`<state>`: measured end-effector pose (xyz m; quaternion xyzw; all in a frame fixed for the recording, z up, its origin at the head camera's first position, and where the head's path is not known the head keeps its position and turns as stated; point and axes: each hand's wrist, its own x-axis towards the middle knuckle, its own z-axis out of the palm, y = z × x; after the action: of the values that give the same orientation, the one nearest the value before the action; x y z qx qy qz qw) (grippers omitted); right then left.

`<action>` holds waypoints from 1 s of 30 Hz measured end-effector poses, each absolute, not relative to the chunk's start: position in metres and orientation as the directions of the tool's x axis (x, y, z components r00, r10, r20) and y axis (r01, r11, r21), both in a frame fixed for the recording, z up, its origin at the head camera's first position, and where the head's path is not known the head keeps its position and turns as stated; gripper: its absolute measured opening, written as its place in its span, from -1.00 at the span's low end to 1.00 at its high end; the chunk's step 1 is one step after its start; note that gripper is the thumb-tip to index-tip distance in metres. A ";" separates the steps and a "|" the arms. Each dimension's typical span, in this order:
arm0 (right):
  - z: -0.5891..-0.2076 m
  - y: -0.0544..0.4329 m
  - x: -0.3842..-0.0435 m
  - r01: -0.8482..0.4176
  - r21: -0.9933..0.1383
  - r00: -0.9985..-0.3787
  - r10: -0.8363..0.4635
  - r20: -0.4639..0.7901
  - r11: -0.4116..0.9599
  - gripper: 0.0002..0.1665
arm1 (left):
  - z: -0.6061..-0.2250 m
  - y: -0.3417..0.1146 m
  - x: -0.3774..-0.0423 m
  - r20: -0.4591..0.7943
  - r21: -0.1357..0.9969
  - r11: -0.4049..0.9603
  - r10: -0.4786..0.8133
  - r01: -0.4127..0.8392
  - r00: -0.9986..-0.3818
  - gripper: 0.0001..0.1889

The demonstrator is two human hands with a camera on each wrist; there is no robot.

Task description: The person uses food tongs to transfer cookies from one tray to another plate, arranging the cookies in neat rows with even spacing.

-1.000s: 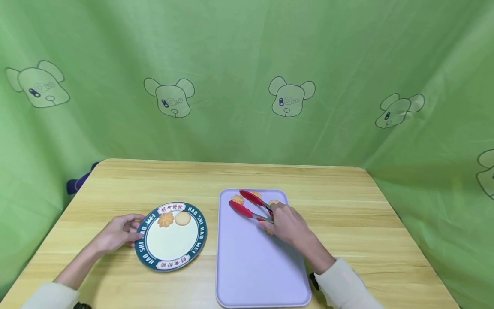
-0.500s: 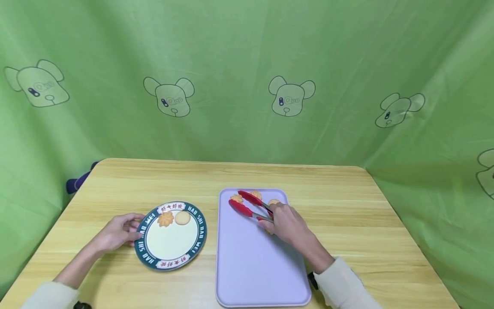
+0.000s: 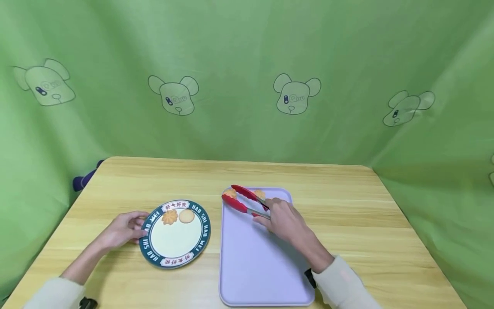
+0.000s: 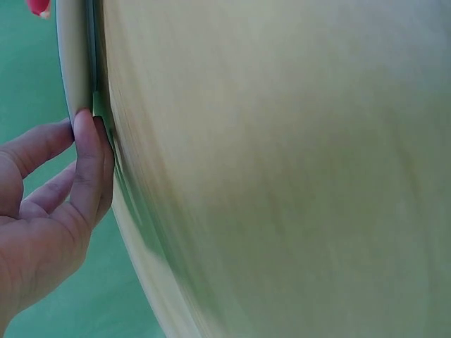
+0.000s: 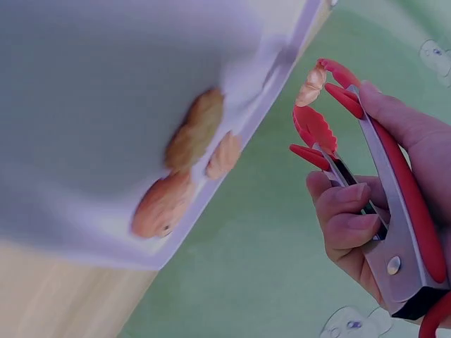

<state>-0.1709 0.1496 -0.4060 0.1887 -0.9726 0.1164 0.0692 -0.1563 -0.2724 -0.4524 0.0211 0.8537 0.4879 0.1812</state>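
Note:
My right hand (image 3: 286, 219) grips red and silver tongs (image 3: 235, 204) over the far end of a lilac tray (image 3: 262, 266). Between the tong tips is a ridged cookie (image 5: 312, 86), seen best in the right wrist view. Other cookies lie on the tray, among them a brownish one (image 5: 196, 130) and a small ridged one (image 5: 224, 156); in the head view my hand hides some of them. My left hand (image 3: 122, 231) pinches the left rim of a round plate (image 3: 175, 242) bordered in green. On that plate sit a flower-shaped cookie (image 3: 170, 217) and a smooth round one (image 3: 187, 216).
Plate and tray stand side by side on a wooden table (image 3: 347, 214), a narrow strip of wood between them. A green curtain (image 3: 239, 137) hangs behind and at both sides. Something dark purple (image 3: 82, 180) shows past the table's left edge.
The tongs have shifted left and up toward the tray's far left corner, the cookie now between their tips. My left hand stays at the plate's rim. The head view has turned slightly left.

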 end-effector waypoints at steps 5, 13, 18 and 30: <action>-0.398 0.133 -0.166 -0.404 -0.211 -0.912 -0.375 0.167 0.890 -0.48 | -0.452 -0.269 -0.157 -0.294 0.832 0.536 0.201 -0.146 -0.935 -0.38; -0.392 0.100 -0.163 -0.441 -0.248 -0.897 -0.421 0.134 0.862 -0.50 | -0.452 -0.270 -0.157 -0.291 0.835 0.532 0.205 -0.143 -0.934 -0.38; -0.393 0.074 -0.157 -0.505 -0.240 -0.863 -0.495 0.105 0.829 -0.46 | -0.453 -0.270 -0.157 -0.288 0.836 0.530 0.209 -0.139 -0.934 -0.38; -0.404 0.029 -0.141 -0.579 -0.166 -0.812 -0.583 0.027 0.798 -0.37 | -0.450 -0.271 -0.154 -0.287 0.837 0.529 0.212 -0.137 -0.934 -0.38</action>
<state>-0.1411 0.0290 -0.4043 0.3065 -0.9481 0.0834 -0.0128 -0.1544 -0.2707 -0.4497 0.0218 0.8557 0.4846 0.1802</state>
